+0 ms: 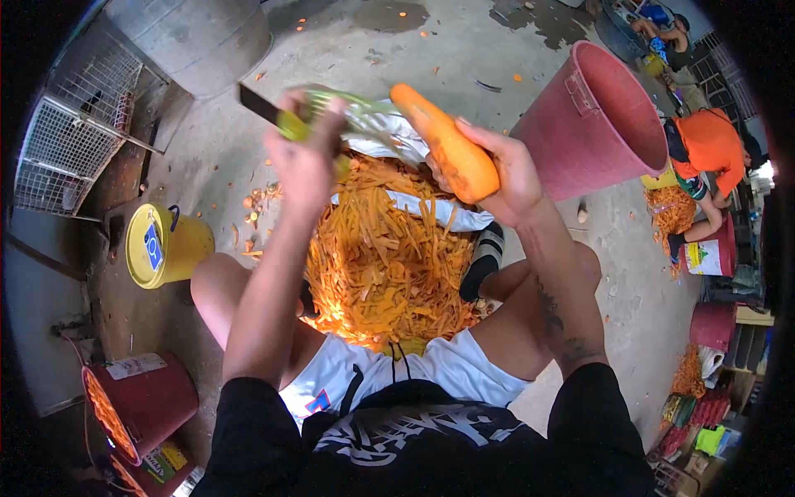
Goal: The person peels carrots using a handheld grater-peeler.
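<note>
A large peeled-looking orange carrot slants across my right hand, whose fingers are wrapped round its thick lower end. Up and to the left of it, my left hand is closed round a tool with a yellow-green handle and a dark flat part. Motion blurs this hand, and a smeared pale green shape stretches from it toward the carrot. Below both hands, a big heap of orange peelings lies between the legs, with white sheeting across its far part.
A yellow bucket stands at left, red buckets of orange pieces at lower left. A tall red bin is at upper right, a metal drum at upper left. A person in orange bends at far right; another sits beyond.
</note>
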Motion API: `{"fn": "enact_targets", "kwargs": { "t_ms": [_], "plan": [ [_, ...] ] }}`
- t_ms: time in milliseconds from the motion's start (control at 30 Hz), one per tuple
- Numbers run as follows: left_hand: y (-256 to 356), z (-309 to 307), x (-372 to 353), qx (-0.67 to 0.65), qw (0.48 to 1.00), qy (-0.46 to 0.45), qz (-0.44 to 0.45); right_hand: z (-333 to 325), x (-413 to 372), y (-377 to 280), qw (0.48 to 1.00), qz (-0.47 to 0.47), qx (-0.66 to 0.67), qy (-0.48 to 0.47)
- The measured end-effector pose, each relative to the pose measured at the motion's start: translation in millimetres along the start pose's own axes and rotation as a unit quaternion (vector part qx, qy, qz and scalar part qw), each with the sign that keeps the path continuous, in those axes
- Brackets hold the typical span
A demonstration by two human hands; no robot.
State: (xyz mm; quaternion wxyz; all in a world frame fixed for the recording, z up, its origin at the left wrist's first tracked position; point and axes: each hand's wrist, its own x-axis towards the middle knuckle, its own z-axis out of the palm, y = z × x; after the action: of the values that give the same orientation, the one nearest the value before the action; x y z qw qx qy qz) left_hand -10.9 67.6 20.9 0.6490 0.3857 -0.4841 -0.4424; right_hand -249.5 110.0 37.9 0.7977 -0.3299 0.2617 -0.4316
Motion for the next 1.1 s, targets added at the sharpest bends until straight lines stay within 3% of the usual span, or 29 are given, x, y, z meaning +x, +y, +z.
{"fn": "enact_targets", "kwargs": {
  "t_ms": [67,133,167,267,300,367,467,500,567,600,733,867,933,1000,1100],
  "plan": [
    [16,29,-36,0.022,0.993,-0.084,0.078,21,2,-2,0.990,-0.039,-0.066,0.114],
    [5,16,-21,0.104,0.978,-0.088,0.156,22,-2,1,0.992,-0.034,-0.072,0.102],
    [3,7,-7,0.090,0.991,-0.036,0.088,22,-3,1,0.992,-0.037,-0.078,0.089],
    [-38,-44,51,0.063,0.988,0.093,0.108,1,-3,3,0.997,0.000,-0.081,0.016],
    [-33,-43,50,0.063,0.988,0.090,0.112,-2,-1,6,0.997,-0.005,-0.081,0.015],
    [-20,-30,36,0.039,0.995,0.091,0.032,-8,1,7,0.998,-0.006,-0.050,0.047],
    [2,15,-19,0.108,0.986,-0.085,0.094,0,2,2,0.995,-0.014,-0.050,0.086],
    [3,15,-18,0.108,0.987,-0.082,0.091,5,3,2,0.995,-0.010,-0.051,0.086],
    [2,12,-8,0.077,0.988,-0.063,0.117,14,1,6,0.992,-0.026,-0.081,0.094],
    [-5,-3,12,0.111,0.987,-0.014,0.114,10,1,6,0.992,-0.024,-0.082,0.092],
    [-17,-39,54,0.029,0.990,0.114,0.078,2,2,14,0.996,-0.009,-0.065,0.052],
    [14,2,-8,0.041,0.998,-0.039,-0.014,-13,7,11,0.998,-0.004,-0.043,0.041],
    [5,14,-26,0.055,0.974,-0.147,0.160,12,4,9,0.995,-0.012,-0.055,0.081],
    [8,3,-12,0.049,0.989,-0.103,0.094,18,2,12,0.991,-0.011,-0.066,0.119],
    [-13,-39,37,0.063,0.995,0.040,0.064,11,1,14,0.992,-0.037,-0.097,0.070]
  ]
}}
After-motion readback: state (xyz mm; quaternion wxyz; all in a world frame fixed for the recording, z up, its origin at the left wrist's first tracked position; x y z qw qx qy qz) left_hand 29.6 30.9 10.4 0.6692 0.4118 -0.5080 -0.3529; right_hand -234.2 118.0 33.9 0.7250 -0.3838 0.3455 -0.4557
